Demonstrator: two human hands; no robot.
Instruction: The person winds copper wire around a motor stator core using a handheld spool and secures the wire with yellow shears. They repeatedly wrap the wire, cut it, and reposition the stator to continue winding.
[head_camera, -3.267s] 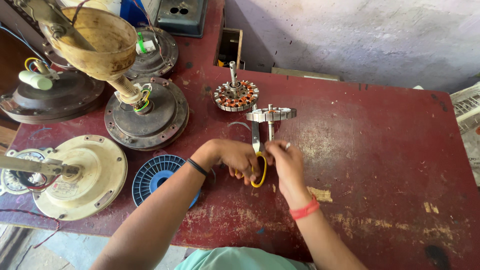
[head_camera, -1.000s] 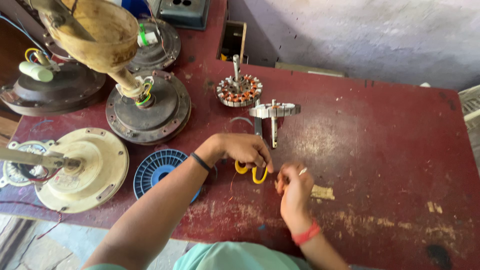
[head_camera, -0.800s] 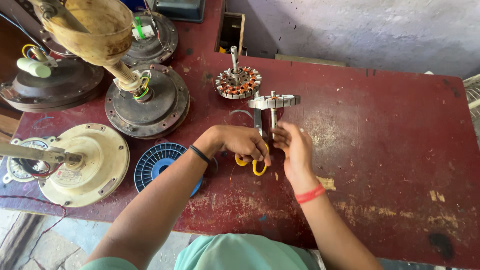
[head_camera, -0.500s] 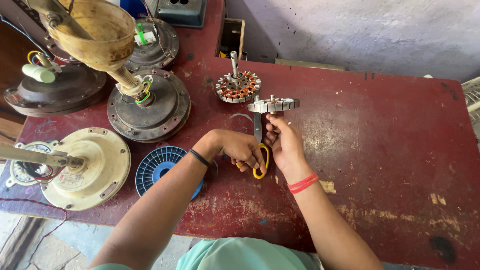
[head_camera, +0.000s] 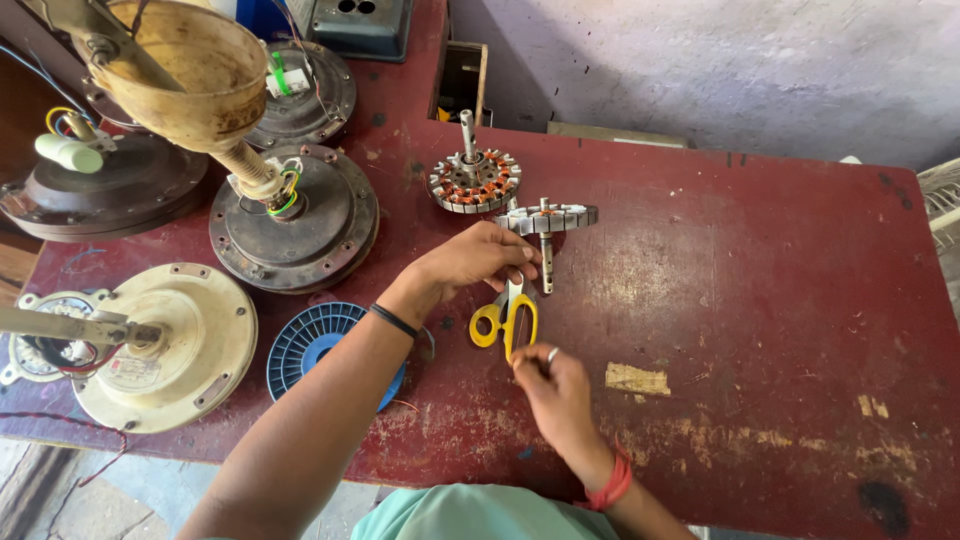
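Observation:
A bare metal stator (head_camera: 553, 217) on a short shaft stands near the middle of the red table (head_camera: 760, 300). My left hand (head_camera: 475, 262) reaches across to it, with thumb and curled fingers closed on its left edge. Yellow-handled scissors (head_camera: 504, 322) lie just below that hand, their blades hidden under the fingers. My right hand (head_camera: 556, 395) is closer to me, just under the scissor handles. Its fingertips are pinched together, and I see nothing between them. It wears a ring and a red wristband.
A copper-wound stator (head_camera: 475, 181) stands behind the bare one. Fan motor housings fill the left: dark (head_camera: 310, 225), cream (head_camera: 175, 345), brown (head_camera: 100, 190). A blue spool (head_camera: 315, 345) lies by my left forearm. A tan cup (head_camera: 180, 60) hangs above. A paper scrap (head_camera: 637, 378) lies at the right.
My right hand has drawn back from the stator toward me, ending below the scissor handles. My left hand has stayed at the stator.

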